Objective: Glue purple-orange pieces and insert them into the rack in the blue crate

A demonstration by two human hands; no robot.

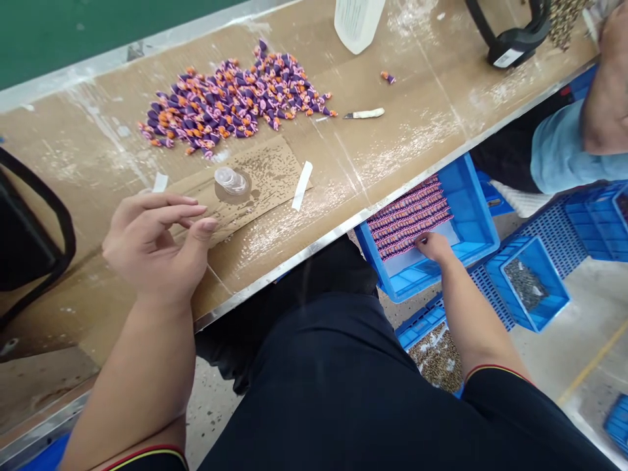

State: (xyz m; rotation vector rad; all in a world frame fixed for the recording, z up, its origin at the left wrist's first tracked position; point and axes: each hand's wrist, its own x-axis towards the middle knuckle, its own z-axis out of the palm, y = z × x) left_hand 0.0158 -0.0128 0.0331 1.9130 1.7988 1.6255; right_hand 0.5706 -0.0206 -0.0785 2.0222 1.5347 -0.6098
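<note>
My left hand hovers over the near left part of the cardboard-covered table, fingers and thumb apart with nothing visible between them. Close to its fingertips stands a small clear plastic cup or stack, on a speckled cardboard piece. My right hand reaches down into a blue bin below the table edge. Its fingers are closed together at the end of the lowest row of small purple, pink and orange pieces; what they pinch is hidden. A large heap of similar small pieces lies on the table.
A white-handled knife, a single loose piece and a white bottle are on the table. White strips lie near the cup. A co-worker's arm is at right. Blue bins stand below.
</note>
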